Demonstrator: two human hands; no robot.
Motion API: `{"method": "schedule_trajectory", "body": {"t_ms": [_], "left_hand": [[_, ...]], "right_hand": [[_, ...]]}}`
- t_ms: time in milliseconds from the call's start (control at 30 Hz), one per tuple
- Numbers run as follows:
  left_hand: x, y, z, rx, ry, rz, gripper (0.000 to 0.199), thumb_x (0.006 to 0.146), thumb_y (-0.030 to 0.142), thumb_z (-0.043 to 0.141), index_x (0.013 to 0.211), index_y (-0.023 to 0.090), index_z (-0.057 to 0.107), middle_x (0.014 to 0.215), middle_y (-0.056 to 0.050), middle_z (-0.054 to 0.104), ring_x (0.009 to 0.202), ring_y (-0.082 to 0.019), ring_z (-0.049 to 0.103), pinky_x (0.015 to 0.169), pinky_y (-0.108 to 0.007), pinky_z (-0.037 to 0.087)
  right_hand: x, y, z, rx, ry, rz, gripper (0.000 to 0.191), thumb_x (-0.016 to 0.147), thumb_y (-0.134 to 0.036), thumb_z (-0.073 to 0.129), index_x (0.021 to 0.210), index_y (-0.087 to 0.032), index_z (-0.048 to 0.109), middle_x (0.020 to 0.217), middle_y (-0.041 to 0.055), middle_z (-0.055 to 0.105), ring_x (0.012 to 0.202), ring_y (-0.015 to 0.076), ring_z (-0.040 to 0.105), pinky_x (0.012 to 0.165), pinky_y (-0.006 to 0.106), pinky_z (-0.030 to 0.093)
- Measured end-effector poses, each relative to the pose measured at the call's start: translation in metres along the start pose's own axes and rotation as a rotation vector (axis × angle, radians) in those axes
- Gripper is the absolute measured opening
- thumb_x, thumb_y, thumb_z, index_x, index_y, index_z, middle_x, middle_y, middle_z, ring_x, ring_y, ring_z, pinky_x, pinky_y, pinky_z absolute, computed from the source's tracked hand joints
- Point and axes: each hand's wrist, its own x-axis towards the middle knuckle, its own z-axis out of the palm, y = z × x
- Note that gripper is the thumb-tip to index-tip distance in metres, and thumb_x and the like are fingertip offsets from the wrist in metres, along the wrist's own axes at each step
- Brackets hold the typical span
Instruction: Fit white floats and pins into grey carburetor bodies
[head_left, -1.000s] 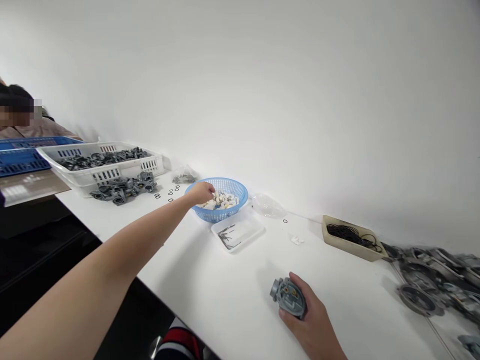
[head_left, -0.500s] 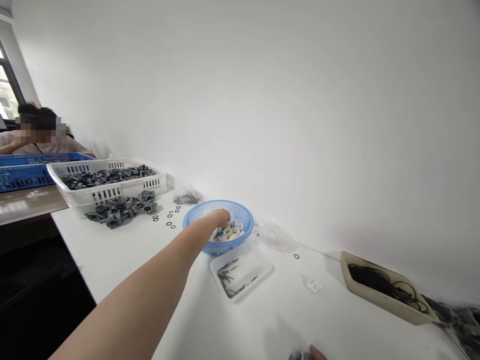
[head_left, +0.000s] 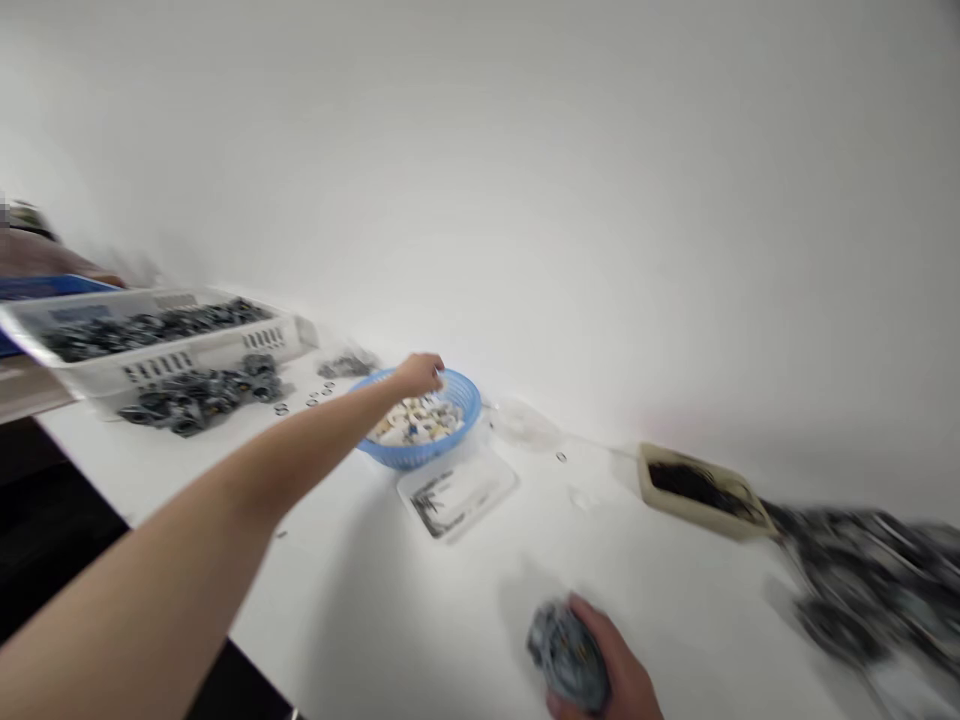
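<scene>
My left hand (head_left: 421, 374) hangs over the back rim of a round blue plastic basket (head_left: 471, 403). Its fingers are bent together, and blur hides what they may hold. Small white parts (head_left: 420, 422) fill the basket, with a few blue and yellowish ones among them. At the bottom of the view, my right hand (head_left: 622, 665) grips a round grey plastic housing (head_left: 568, 655) above the table, thumb and fingers on its sides. Just in front of the basket lies a shallow white tray (head_left: 480, 495) with thin dark pins.
At the left stand a white crate (head_left: 97, 375) of grey housings and a heap of more housings (head_left: 202, 395). Black rings (head_left: 281, 409) dot the table. On the right are a cream bin (head_left: 705, 515) of black rings and a pile of dark parts (head_left: 862, 570). A person sits far left.
My left hand has lifted from among the white parts to above the basket's rim. My right hand has come further into view with the grey housing. The camera view has shifted right and down.
</scene>
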Motion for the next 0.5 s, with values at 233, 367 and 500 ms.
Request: {"method": "schedule_trajectory", "body": {"t_ms": [233, 367, 500], "left_hand": [[-0.127, 0.084, 0.036, -0.112, 0.108, 0.486, 0.030, 0.073, 0.034, 0.066, 0.101, 0.022, 0.064, 0.079, 0.003, 0.068, 0.058, -0.009, 0.058, 0.059, -0.020, 0.046], [-0.207, 0.112, 0.091, -0.254, 0.338, 0.788, 0.006, 0.076, 0.021, 0.066, 0.077, 0.017, 0.061, 0.070, 0.002, 0.067, 0.056, -0.007, 0.059, 0.050, -0.017, 0.044], [-0.237, 0.116, 0.136, -0.354, 0.531, 0.857, 0.008, 0.077, 0.010, 0.062, 0.078, 0.018, 0.059, 0.079, -0.001, 0.070, 0.068, -0.009, 0.065, 0.057, -0.016, 0.051]], "right_hand": [[-0.002, -0.028, -0.007, -0.084, -0.093, 0.033, 0.072, 0.061, -0.019, 0.074, 0.128, -0.024, 0.048, 0.121, 0.0087, 0.057, 0.108, 0.0293, 0.058, 0.091, 0.043, 0.050], [-0.001, -0.028, -0.008, -0.054, -0.090, 0.010, 0.070, 0.064, -0.025, 0.075, 0.128, -0.024, 0.047, 0.120, 0.0084, 0.057, 0.106, 0.0285, 0.058, 0.090, 0.043, 0.050], [-0.002, -0.030, -0.011, -0.012, -0.104, -0.088, 0.067, 0.069, -0.038, 0.072, 0.129, -0.024, 0.045, 0.119, 0.0086, 0.057, 0.106, 0.0282, 0.057, 0.088, 0.042, 0.051]]}}
